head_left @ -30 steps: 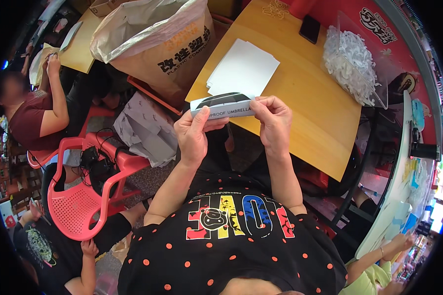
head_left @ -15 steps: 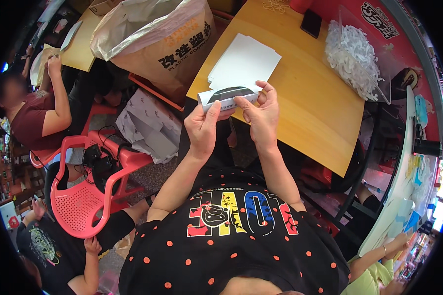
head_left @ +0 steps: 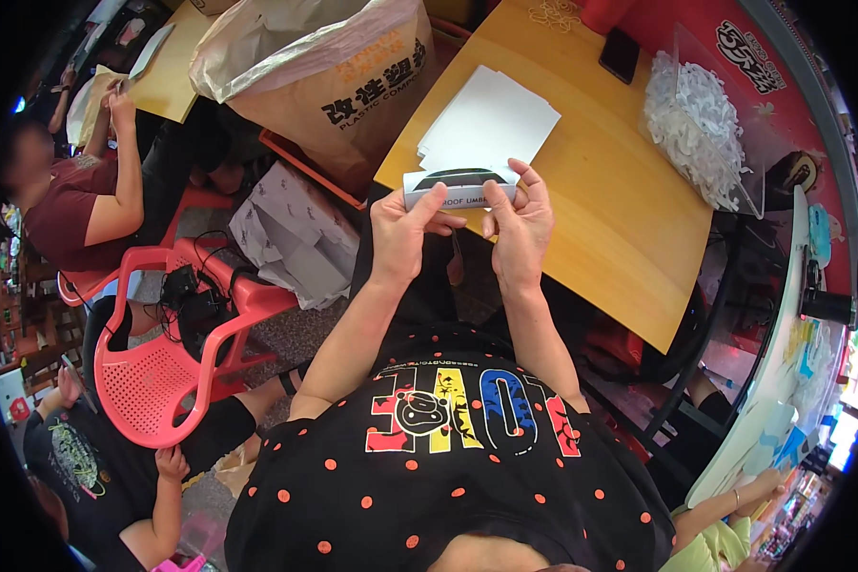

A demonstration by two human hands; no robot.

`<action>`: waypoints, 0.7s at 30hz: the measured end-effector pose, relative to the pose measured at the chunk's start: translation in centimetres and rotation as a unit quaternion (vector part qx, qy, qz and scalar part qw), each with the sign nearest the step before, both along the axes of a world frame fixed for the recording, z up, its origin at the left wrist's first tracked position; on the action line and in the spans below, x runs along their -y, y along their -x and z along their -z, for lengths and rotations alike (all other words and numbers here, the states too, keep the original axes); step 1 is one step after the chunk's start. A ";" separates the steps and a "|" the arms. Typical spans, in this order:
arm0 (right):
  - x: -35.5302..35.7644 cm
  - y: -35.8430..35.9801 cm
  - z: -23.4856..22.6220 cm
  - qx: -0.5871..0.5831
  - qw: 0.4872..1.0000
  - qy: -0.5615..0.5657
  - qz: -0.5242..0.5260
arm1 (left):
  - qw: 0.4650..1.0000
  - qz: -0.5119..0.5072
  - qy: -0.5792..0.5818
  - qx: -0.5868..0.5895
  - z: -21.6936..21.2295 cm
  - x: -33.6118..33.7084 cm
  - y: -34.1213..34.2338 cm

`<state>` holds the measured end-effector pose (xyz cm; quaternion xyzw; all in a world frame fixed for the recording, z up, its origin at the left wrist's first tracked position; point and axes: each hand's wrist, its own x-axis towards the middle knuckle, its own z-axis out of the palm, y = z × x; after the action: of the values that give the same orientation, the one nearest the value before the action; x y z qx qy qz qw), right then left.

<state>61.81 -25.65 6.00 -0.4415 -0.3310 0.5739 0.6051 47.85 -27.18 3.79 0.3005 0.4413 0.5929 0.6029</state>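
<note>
Between my two hands is a small printed card, white with a dark curved picture and lettering, bent into a curve along its length. My left hand grips its left end, thumb on the near face and fingers beneath. At the other end my right hand pinches it, with its thumb on the near face and the index finger up behind the edge. Just beyond the card, a stack of white sheets lies on the yellow wooden table.
A clear bin of white plastic pieces stands at the table's right, near a black phone. To the left are a large woven sack, a crumpled white bag and a red chair. Other people sit around.
The card has turned more level and looks more curved. My right thumb now presses its right end, where the fingers earlier reached across it. The view has shifted slightly.
</note>
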 end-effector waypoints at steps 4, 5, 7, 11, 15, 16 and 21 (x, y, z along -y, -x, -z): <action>-0.1 -0.9 0.4 -0.038 0.998 0.014 -0.038 | 0.984 0.065 0.017 0.164 1.4 -0.2 1.6; -0.2 -1.1 0.3 -0.031 0.999 0.020 -0.037 | 0.984 0.068 0.026 0.164 1.5 -0.2 1.7; -0.4 -1.1 0.1 -0.017 0.999 0.030 -0.036 | 0.983 0.073 0.043 0.162 0.8 -0.2 1.8; 0.0 0.3 -0.1 0.104 0.995 -0.011 0.005 | 0.992 0.066 0.025 0.107 0.8 0.2 1.3; -0.3 -0.7 0.3 0.135 0.991 0.003 -0.004 | 0.999 0.027 -0.006 0.022 1.2 0.4 1.3; -0.3 -1.1 0.6 0.105 0.994 0.003 -0.017 | 1.000 0.007 -0.004 0.002 1.5 0.6 1.5; -0.4 -1.3 1.3 -0.046 0.999 -0.007 -0.023 | 0.999 -0.039 -0.014 -0.029 2.1 0.0 3.6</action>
<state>63.12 -25.29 4.73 -0.4027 -0.3171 0.6051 0.6092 44.22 -27.20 1.67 0.3084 0.4619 0.6132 0.5617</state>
